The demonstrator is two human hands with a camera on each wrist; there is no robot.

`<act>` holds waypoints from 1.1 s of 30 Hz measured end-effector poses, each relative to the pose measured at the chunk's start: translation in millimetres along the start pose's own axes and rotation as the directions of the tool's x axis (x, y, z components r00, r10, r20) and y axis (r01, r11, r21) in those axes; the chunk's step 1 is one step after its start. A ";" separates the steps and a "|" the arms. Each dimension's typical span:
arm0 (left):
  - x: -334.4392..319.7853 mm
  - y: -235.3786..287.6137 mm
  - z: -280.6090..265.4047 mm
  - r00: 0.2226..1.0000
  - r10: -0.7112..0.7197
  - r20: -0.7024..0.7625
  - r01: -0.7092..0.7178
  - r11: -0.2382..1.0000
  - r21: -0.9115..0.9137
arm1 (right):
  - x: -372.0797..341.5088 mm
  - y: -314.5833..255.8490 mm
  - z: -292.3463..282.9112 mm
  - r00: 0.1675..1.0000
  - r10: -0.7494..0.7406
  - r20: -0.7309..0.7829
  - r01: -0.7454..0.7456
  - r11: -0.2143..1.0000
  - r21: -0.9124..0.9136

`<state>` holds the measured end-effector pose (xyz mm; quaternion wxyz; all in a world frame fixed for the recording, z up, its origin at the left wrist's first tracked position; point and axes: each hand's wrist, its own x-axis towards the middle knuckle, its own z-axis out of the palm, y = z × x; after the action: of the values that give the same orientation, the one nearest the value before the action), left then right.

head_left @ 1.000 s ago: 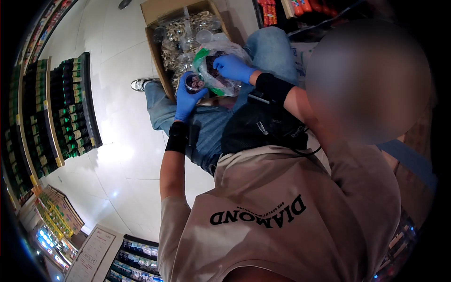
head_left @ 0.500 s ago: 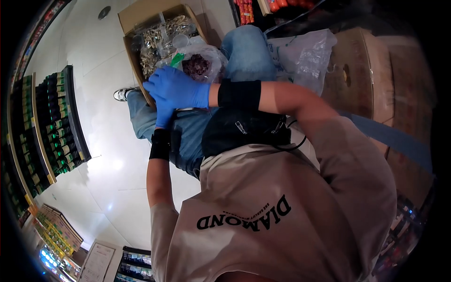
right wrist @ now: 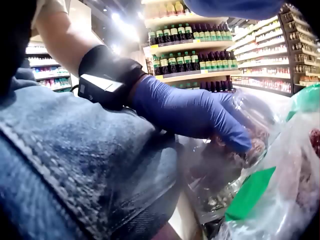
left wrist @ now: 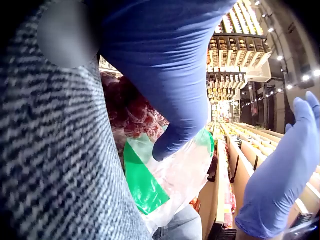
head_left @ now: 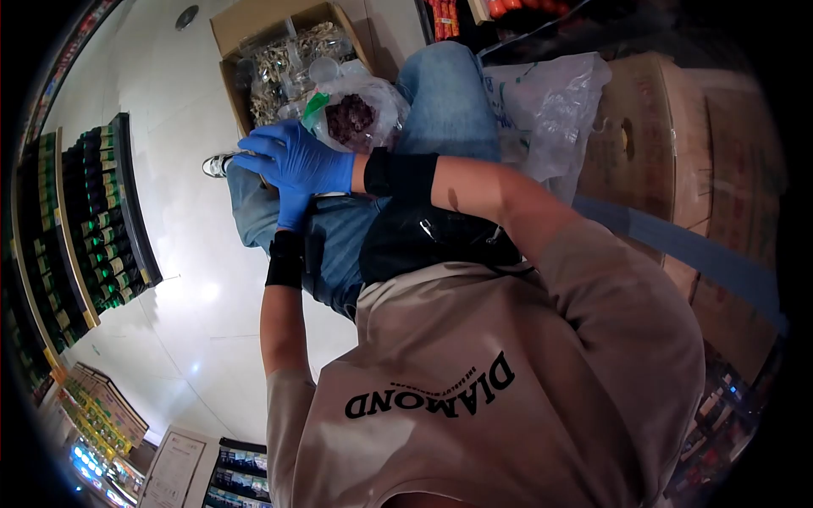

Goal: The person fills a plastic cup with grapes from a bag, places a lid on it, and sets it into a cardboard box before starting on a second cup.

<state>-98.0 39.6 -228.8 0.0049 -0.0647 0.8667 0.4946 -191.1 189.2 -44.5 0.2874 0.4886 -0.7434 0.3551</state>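
In the head view my blue-gloved right hand (head_left: 306, 161) is above my left hand (head_left: 294, 207), its fingers extended and apart. The left wrist view shows the right hand (left wrist: 282, 175) with straight fingers and nothing in it. My left hand (right wrist: 187, 107) grips a clear round container (right wrist: 257, 112) holding dark reddish dried pieces. Beside it is a clear plastic bag (head_left: 385, 100) with a green patch, open over a pile of dark red dried pieces (head_left: 350, 118). In the head view, the right hand hides the container.
Behind the bag, an open cardboard box (head_left: 233, 93) holds clear packs of pale dried pieces. Another plastic bag (head_left: 555, 102) lies by the right knee, next to large cartons (head_left: 635, 135). Bottle shelves (head_left: 135, 203) stand across the tiled floor (head_left: 186, 296).
My right hand has left the red pieces in the bag and moved left over my left hand, its fingers now more spread. The head view has shifted, showing the cartons.
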 end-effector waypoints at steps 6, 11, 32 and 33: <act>-0.5 0.6 1.4 1.000 0.006 0.000 -0.006 1.000 0.012 | -10.8 5.5 12.3 1.000 0.028 0.000 -0.028 0.998 0.054; -2.1 2.8 4.7 1.000 0.002 0.003 -0.002 1.000 0.004 | -11.6 3.4 13.0 0.999 0.036 0.005 -0.036 0.999 0.022; 4.6 111.8 -8.9 0.999 0.010 -0.041 -0.023 0.938 -0.345 | 11.9 121.6 -55.9 0.398 0.031 0.917 -0.743 0.598 0.302; 5.1 111.5 -8.6 0.998 0.047 -0.037 -0.057 0.933 -0.356 | 2.8 133.2 -57.2 0.316 -0.047 0.948 -0.743 0.609 0.278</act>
<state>-115.6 87.7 -129.2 -0.0321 -0.0485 0.7638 0.6428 -311.4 270.1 -41.9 -0.4555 0.4691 -0.6756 0.3406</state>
